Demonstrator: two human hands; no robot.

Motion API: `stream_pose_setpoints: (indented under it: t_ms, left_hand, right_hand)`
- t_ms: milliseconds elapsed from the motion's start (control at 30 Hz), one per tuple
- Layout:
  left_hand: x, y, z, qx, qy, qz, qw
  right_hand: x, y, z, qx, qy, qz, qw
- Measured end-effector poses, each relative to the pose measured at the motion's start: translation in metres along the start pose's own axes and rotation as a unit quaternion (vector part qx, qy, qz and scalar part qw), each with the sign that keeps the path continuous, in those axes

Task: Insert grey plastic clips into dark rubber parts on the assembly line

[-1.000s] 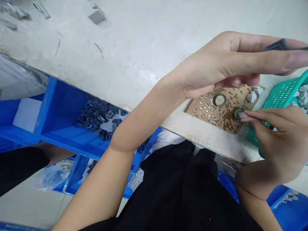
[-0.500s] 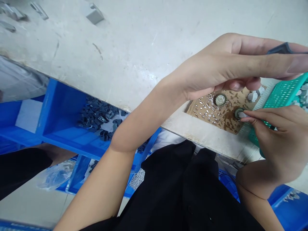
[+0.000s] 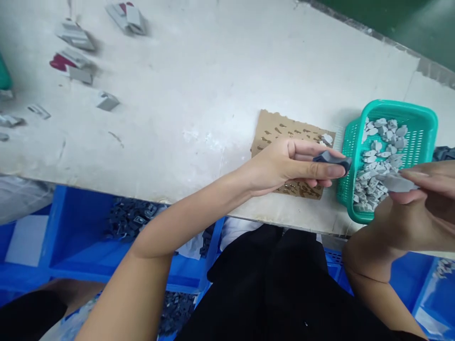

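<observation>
Dark part (image 3: pixel 332 162), pinched in the left hand (image 3: pixel 275 166), apart from the pale piece (image 3: pixel 398 182) pinched in the right hand (image 3: pixel 417 220); the two are unjoined. Many similar pale pieces (image 3: pixel 373 180) fill the green basket (image 3: pixel 398 105) on the tabletop (image 3: pixel 177 85).

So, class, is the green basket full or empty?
Neither: the green basket holds grey pieces, but one perforated wall shows bare beside them.

dark piece (image 3: pixel 332 161): smooth plastic | grey piece (image 3: pixel 400 183): matt plastic | basket (image 3: pixel 350 149): glossy plastic | cardboard (image 3: pixel 269 129): matt, glossy-spotted
</observation>
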State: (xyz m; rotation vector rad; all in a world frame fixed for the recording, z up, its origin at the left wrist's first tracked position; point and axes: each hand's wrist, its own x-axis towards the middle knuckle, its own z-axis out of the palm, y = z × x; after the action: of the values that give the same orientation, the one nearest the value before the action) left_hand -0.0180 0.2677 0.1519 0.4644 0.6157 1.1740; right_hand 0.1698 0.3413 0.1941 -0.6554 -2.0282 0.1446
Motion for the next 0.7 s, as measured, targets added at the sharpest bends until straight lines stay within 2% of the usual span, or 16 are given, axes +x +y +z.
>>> stream_pose_setpoints:
  t_ms: [167, 567, 700]
  left_hand:
    - [0.001, -0.008, -0.001, -0.012, -0.022, -0.011, 1.000]
    - [-0.001, -0.007, -0.002, 0.000, -0.043, -0.036, 0.998]
    - [0.000, -0.006, -0.003, 0.016, -0.046, -0.043, 0.998]
  right_hand:
    - [-0.004, -0.008, -0.015, 0.024, -0.111, 0.043, 0.993]
    - [-0.005, -0.016, -0.018, 0.034, -0.158, 0.058, 0.985]
    - [-0.005, -0.015, -0.019, 0.045, -0.168, 0.040, 0.984]
